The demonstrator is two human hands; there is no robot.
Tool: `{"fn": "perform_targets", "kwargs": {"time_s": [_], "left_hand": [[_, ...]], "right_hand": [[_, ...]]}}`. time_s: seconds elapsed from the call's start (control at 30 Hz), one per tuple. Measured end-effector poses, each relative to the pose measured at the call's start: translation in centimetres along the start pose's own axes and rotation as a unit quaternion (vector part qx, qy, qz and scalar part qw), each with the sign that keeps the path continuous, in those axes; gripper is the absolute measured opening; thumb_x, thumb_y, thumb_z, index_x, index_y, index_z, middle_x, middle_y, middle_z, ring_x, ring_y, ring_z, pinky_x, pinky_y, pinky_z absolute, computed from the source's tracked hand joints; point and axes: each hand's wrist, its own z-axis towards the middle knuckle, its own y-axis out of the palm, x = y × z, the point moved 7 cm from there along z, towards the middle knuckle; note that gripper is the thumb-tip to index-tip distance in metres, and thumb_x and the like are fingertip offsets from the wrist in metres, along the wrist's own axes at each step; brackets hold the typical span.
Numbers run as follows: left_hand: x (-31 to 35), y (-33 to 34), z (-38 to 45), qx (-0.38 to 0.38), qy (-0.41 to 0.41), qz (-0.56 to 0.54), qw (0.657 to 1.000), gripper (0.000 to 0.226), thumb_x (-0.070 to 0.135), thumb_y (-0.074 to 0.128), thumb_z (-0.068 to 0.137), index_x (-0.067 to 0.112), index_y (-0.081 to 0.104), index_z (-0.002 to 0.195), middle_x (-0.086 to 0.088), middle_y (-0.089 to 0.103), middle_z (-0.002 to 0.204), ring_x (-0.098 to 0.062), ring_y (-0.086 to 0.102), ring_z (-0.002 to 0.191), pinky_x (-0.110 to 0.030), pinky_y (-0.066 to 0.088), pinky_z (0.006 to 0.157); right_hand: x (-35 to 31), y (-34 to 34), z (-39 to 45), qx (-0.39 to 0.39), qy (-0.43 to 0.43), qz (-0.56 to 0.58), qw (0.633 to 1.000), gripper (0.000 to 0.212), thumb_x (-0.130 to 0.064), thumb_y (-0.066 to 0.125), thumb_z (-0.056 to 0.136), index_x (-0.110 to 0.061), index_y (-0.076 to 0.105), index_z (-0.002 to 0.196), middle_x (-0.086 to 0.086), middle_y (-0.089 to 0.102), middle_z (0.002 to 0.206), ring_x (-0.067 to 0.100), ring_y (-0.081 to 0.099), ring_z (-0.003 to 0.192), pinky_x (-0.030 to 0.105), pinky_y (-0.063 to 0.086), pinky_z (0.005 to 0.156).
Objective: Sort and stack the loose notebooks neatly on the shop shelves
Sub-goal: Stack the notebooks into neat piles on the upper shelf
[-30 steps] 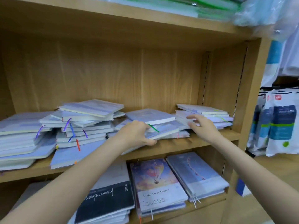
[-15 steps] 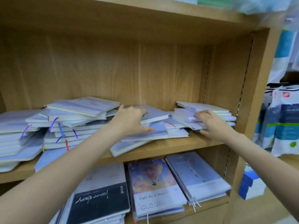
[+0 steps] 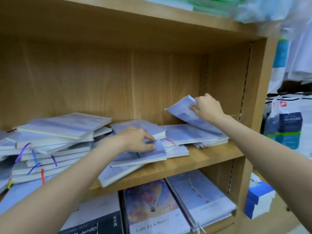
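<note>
Pale lilac-blue notebooks lie in loose, crooked piles on the middle wooden shelf (image 3: 199, 159). My right hand (image 3: 208, 108) grips the upper edge of a bundle of notebooks (image 3: 181, 109) at the right end, tilted up on its lower edge above the right pile (image 3: 194, 134). My left hand (image 3: 136, 141) rests on a notebook with a green ribbon (image 3: 145, 155) in the middle pile, its fingers spread over the cover. A tall messy pile (image 3: 55, 137) with coloured ribbon markers fills the left.
The lower shelf holds flat stacks: a dark-covered notebook (image 3: 101, 223), a balloon-cover diary (image 3: 152, 208) and a blue-covered stack (image 3: 200, 198). The bookcase's right wall (image 3: 256, 92) is close to my right hand. Packaged goods (image 3: 287, 130) stand beyond it.
My right hand has lifted the right-hand notebooks from lying flat to tilted up on edge. My left hand has stayed on the middle pile, shifting slightly.
</note>
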Motion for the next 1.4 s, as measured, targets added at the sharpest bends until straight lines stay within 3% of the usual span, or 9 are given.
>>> {"fn": "perform_targets", "kwargs": {"time_s": [0.13, 0.3, 0.47, 0.57, 0.73, 0.87, 1.1, 1.23, 1.4], "left_hand": [[-0.2, 0.0, -0.4, 0.010, 0.010, -0.046, 0.999, 0.047, 0.052, 0.050, 0.090, 0.033, 0.050, 0.133, -0.002, 0.045, 0.143, -0.020, 0.033, 0.137, -0.033, 0.016, 0.113], [-2.3, -0.9, -2.4, 0.070, 0.052, -0.258, 0.962, 0.033, 0.040, 0.064, 0.083, 0.025, 0.064, 0.113, 0.003, 0.064, 0.120, -0.010, 0.055, 0.116, -0.023, 0.040, 0.100], [-2.6, -1.3, -4.2, 0.073, 0.029, -0.142, 0.987, 0.066, 0.061, 0.044, 0.064, 0.027, 0.063, 0.118, 0.012, 0.065, 0.087, 0.001, 0.058, 0.078, -0.019, 0.043, 0.071], [-1.9, -3.3, -5.6, 0.211, 0.063, -0.088, 0.972, 0.070, 0.063, 0.041, 0.069, 0.025, 0.059, 0.125, -0.002, 0.065, 0.118, -0.018, 0.058, 0.109, -0.024, 0.041, 0.087], [1.7, 1.0, -4.3, 0.042, 0.032, 0.071, 0.996, 0.121, 0.077, 0.057, 0.064, 0.030, -0.019, 0.145, -0.024, -0.013, 0.153, -0.030, -0.028, 0.138, -0.047, -0.007, 0.116], [2.3, 0.7, -4.0, 0.109, -0.002, 0.155, 0.982, 0.108, 0.050, 0.057, 0.082, 0.025, -0.032, 0.139, -0.016, -0.040, 0.143, -0.035, -0.041, 0.126, -0.055, -0.009, 0.113], [4.2, -1.9, 0.0, 0.126, -0.015, 0.118, 0.985, 0.073, 0.025, 0.046, 0.092, 0.031, 0.000, 0.149, -0.002, 0.001, 0.158, -0.028, -0.003, 0.145, -0.056, 0.002, 0.113], [4.8, -3.3, 1.9, 0.155, -0.011, 0.132, 0.979, 0.054, 0.026, 0.050, 0.089, 0.031, 0.032, 0.140, 0.001, 0.047, 0.135, -0.024, 0.040, 0.127, -0.057, 0.013, 0.111], [4.0, -5.1, 2.8, 0.187, -0.008, 0.123, 0.975, 0.052, 0.031, 0.056, 0.086, 0.029, 0.041, 0.136, -0.001, 0.053, 0.126, -0.026, 0.047, 0.120, -0.057, 0.019, 0.109]], "right_hand": [[-6.5, -1.4, 0.4, 0.039, -0.042, -0.026, 0.998, 0.027, -0.021, 0.050, 0.092, 0.002, 0.060, 0.102, 0.022, 0.060, 0.106, 0.036, 0.052, 0.105, 0.036, 0.039, 0.071], [-14.2, 2.4, -1.9, -0.075, -0.132, 0.014, 0.988, 0.031, -0.031, 0.058, 0.088, -0.006, 0.060, 0.107, 0.018, 0.062, 0.109, 0.033, 0.053, 0.109, 0.032, 0.038, 0.072], [-12.6, 3.9, -4.2, -0.238, -0.167, 0.126, 0.949, 0.062, -0.046, 0.062, 0.085, -0.014, 0.045, 0.135, 0.006, 0.054, 0.132, 0.026, 0.043, 0.124, 0.029, 0.036, 0.092], [-7.5, 1.8, -6.2, -0.220, -0.148, 0.202, 0.943, 0.063, -0.045, 0.064, 0.084, -0.021, 0.044, 0.138, -0.006, 0.044, 0.143, 0.013, 0.040, 0.131, 0.020, 0.029, 0.096], [-0.1, 4.2, -10.7, -0.238, -0.078, 0.163, 0.954, 0.086, -0.042, 0.073, 0.076, -0.018, 0.028, 0.146, -0.003, 0.033, 0.148, 0.015, 0.029, 0.136, 0.022, 0.023, 0.105], [-0.4, 3.7, -10.0, -0.053, -0.099, 0.142, 0.983, 0.052, -0.018, 0.067, 0.085, -0.007, 0.049, 0.133, 0.014, 0.060, 0.123, 0.031, 0.052, 0.116, 0.029, 0.034, 0.089], [-2.4, 2.7, -7.0, 0.012, -0.121, 0.062, 0.991, 0.032, -0.019, 0.054, 0.093, -0.006, 0.051, 0.122, 0.015, 0.062, 0.102, 0.038, 0.057, 0.093, 0.041, 0.043, 0.072], [-2.1, 1.9, -7.0, 0.030, -0.100, 0.109, 0.988, 0.028, -0.023, 0.060, 0.089, -0.002, 0.057, 0.108, 0.016, 0.061, 0.097, 0.035, 0.056, 0.090, 0.036, 0.036, 0.065], [0.2, 0.3, -10.0, 0.134, 0.006, 0.057, 0.989, 0.035, -0.044, 0.051, 0.093, -0.012, 0.058, 0.080, 0.002, 0.059, 0.068, 0.026, 0.054, 0.063, 0.029, 0.032, 0.049]]}}
